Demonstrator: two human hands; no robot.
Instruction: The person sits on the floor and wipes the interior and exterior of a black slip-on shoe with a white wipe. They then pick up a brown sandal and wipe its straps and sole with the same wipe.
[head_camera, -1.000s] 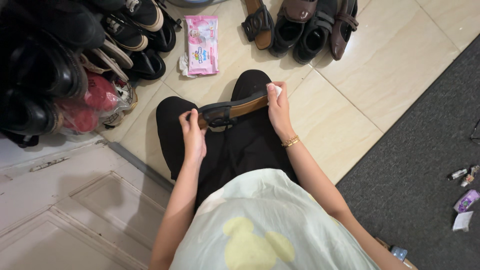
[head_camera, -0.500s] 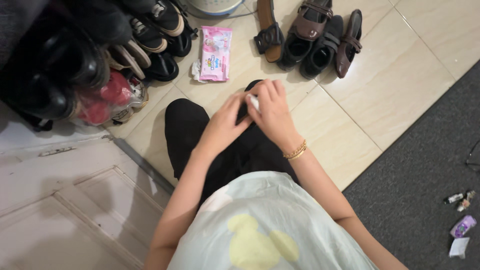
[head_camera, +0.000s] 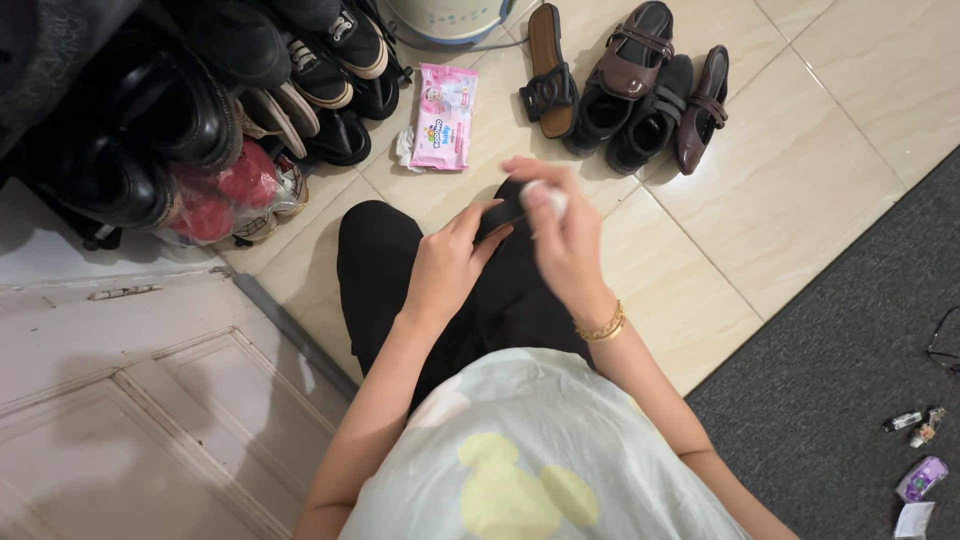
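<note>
The person sits on the tiled floor (head_camera: 800, 170) in a pale shirt (head_camera: 530, 460) and black trousers (head_camera: 390, 270), knees drawn up. Above the lap both hands meet over a dark shoe (head_camera: 497, 215), of which only a narrow strip shows between them.

The left hand (head_camera: 445, 268) lies just left of the shoe, fingers curled and thumb stretched toward it, gripping its near end. The right hand (head_camera: 560, 235) sits just right of the shoe, wearing a gold bracelet (head_camera: 602, 326); its fingers are bent and pinched around a small white wipe (head_camera: 545, 197) pressed on the shoe's top. This hand is blurred, so the exact grip is hard to read.

Right of the shoe and nearer the viewer, a dark grey carpet (head_camera: 850, 360) carries a few small bottles and scraps (head_camera: 915, 450) at its far right edge. Left of the shoe is a white panelled door (head_camera: 130, 400).

Beyond the shoe, just past the knees, lies a pink wipes pack (head_camera: 445, 118). Right of the pack, a brown sandal (head_camera: 548, 70) and several dark and brown shoes (head_camera: 650, 95) are lined up side by side. Far left of the shoe, a pile of black shoes (head_camera: 180, 90) is stacked, with a red pair in a clear bag (head_camera: 225, 195) at its foot. A pale round base (head_camera: 455, 18) shows at the top edge.
</note>
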